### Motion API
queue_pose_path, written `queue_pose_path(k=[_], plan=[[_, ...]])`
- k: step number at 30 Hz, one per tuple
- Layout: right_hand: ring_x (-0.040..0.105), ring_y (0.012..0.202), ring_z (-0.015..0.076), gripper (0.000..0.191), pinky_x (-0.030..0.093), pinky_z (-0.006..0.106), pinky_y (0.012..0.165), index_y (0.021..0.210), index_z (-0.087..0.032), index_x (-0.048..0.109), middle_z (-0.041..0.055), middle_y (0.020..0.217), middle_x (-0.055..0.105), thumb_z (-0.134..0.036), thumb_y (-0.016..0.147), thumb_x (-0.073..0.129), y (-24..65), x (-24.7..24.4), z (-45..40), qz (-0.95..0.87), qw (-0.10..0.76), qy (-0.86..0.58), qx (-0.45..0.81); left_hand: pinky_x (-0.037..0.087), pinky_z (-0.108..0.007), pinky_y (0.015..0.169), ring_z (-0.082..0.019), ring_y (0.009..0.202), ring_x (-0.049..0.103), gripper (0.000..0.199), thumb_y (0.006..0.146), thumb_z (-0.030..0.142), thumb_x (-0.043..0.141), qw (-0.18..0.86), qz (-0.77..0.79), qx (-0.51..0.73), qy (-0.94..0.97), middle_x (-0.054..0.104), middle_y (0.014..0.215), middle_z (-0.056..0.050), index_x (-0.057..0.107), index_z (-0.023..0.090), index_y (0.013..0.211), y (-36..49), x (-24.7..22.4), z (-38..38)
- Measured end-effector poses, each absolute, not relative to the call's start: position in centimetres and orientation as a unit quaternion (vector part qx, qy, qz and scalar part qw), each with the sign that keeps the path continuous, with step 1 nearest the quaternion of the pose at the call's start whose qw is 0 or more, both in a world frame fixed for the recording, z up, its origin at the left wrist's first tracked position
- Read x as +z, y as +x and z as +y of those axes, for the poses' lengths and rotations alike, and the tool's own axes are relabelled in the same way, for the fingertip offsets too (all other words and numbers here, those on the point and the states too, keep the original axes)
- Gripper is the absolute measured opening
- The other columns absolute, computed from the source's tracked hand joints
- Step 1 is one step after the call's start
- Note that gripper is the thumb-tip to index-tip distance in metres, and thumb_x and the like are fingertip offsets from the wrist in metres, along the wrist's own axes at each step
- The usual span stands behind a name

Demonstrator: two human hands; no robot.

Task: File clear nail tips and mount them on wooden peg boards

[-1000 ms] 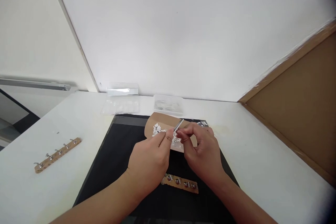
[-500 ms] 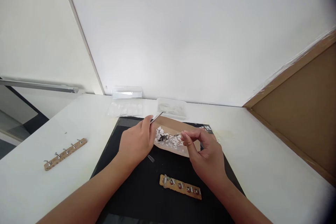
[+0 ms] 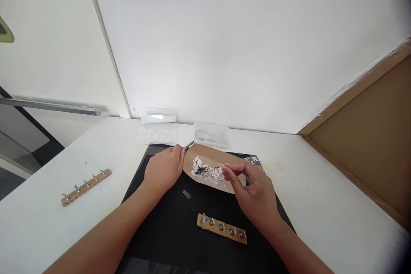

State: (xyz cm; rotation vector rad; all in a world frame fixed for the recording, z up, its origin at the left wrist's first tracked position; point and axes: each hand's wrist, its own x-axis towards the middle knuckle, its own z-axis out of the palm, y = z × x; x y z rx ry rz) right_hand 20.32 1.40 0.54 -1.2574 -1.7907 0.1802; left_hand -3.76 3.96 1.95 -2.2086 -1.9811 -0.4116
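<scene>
My left hand (image 3: 164, 166) is closed around a slim pointed metal tool (image 3: 189, 144), perhaps tweezers, whose tip sticks out past the fingers. It is at the left end of a shallow brown paper tray (image 3: 212, 152). White flakes (image 3: 214, 174) and some black bits (image 3: 201, 170) lie in that tray. Over the tray's right part, my right hand (image 3: 253, 184) pinches thumb and forefinger together; anything between them is too small to make out. Nearer me, a wooden strip (image 3: 217, 227) bears a row of round metal pieces, with a clear piece at its left end.
A small clear tapered piece (image 3: 186, 194) lies on the black mat (image 3: 167, 231). Another wooden strip with upright metal clips (image 3: 86, 186) rests on the white table (image 3: 38, 222) at left. Behind stand an open clear plastic case (image 3: 157, 130) and a shallow clear box (image 3: 211, 134).
My left hand has lowered slightly and shifted left, and less of the metal tool shows. My right hand keeps its pinch at nearly the same spot. The camera view has shifted a little.
</scene>
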Motion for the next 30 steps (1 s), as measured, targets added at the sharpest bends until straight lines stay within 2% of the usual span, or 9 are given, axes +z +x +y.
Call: queue_pose_path(k=[5,8,10,16,19,24,27,30], plan=[[0.071,0.076,0.0232,0.028,0.044,0.043,0.085,0.086,-0.027,0.069,-0.0007,0.081,0.077,-0.051,0.099,0.063,20.5,0.5,1.4,-0.730,0.448,-0.511,0.080,0.034,-0.028,0.054,-0.024,0.071,0.069,0.040,0.109,0.038,0.037,0.112,-0.659,-0.147,-0.729,0.072,0.080,-0.008,0.066,0.018,0.089,-4.2,1.4,4.2],[0.070,0.075,0.0224,0.027,0.043,0.042,0.084,0.086,-0.026,0.067,-0.0009,0.081,0.077,-0.050,0.099,0.064,20.6,0.3,1.3,-0.736,0.442,-0.507,0.076,0.041,-0.032,0.061,-0.026,0.083,0.067,0.039,0.107,0.034,0.043,0.188,-0.607,-0.222,-0.739,0.070,0.082,-0.010,0.066,0.017,0.081,-4.4,1.2,4.3],[0.069,0.074,0.0218,0.026,0.043,0.040,0.080,0.084,-0.026,0.065,-0.0007,0.081,0.076,-0.049,0.098,0.066,20.7,0.1,1.4,-0.742,0.445,-0.499,0.060,0.045,-0.033,0.069,-0.025,0.086,0.065,0.035,0.107,0.029,0.045,0.201,-0.547,-0.282,-0.762,0.070,0.083,-0.010,0.066,0.016,0.081,-4.3,1.2,4.1],[0.071,0.073,0.0177,0.022,0.041,0.036,0.079,0.084,-0.024,0.059,-0.0013,0.085,0.076,-0.037,0.100,0.067,20.7,0.1,1.3,-0.786,0.442,-0.432,-0.026,0.049,-0.034,0.078,-0.020,0.083,0.060,0.015,0.102,0.021,0.059,0.083,-0.339,-0.397,-0.849,0.074,0.083,-0.004,0.074,0.018,0.101,-3.2,1.0,3.1],[0.072,0.073,0.0153,0.019,0.040,0.035,0.080,0.084,-0.022,0.058,-0.0026,0.083,0.076,-0.029,0.099,0.070,20.6,0.4,1.2,-0.802,0.443,-0.396,-0.057,0.048,-0.038,0.085,-0.021,0.089,0.061,0.015,0.098,0.021,0.067,0.036,-0.295,-0.422,-0.857,0.077,0.088,-0.002,0.076,0.023,0.110,-2.5,0.9,2.6],[0.072,0.069,0.0121,0.020,0.036,0.033,0.076,0.083,-0.022,0.057,-0.0044,0.080,0.077,-0.017,0.098,0.069,20.4,1.3,0.7,-0.811,0.455,-0.357,-0.089,0.051,-0.036,0.085,-0.019,0.091,0.066,0.013,0.097,0.016,0.067,-0.124,-0.262,-0.481,-0.828,0.078,0.096,-0.006,0.078,0.019,0.103,-1.6,0.9,2.3],[0.070,0.065,0.0109,0.022,0.034,0.033,0.074,0.082,-0.021,0.056,-0.0046,0.078,0.076,-0.013,0.097,0.069,20.5,1.6,0.5,-0.812,0.456,-0.346,-0.114,0.051,-0.038,0.089,-0.019,0.093,0.071,0.017,0.096,0.013,0.068,-0.171,-0.254,-0.505,-0.807,0.080,0.100,-0.006,0.080,0.021,0.105,-1.2,1.0,2.1],[0.071,0.067,0.0109,0.024,0.035,0.033,0.075,0.081,-0.020,0.054,-0.0031,0.081,0.077,-0.010,0.096,0.070,20.6,1.6,0.2,-0.816,0.451,-0.334,-0.135,0.051,-0.038,0.088,-0.018,0.087,0.072,0.017,0.095,0.016,0.071,-0.220,-0.264,-0.509,-0.789,0.082,0.096,-0.003,0.082,0.024,0.106,-0.8,1.1,1.8]])
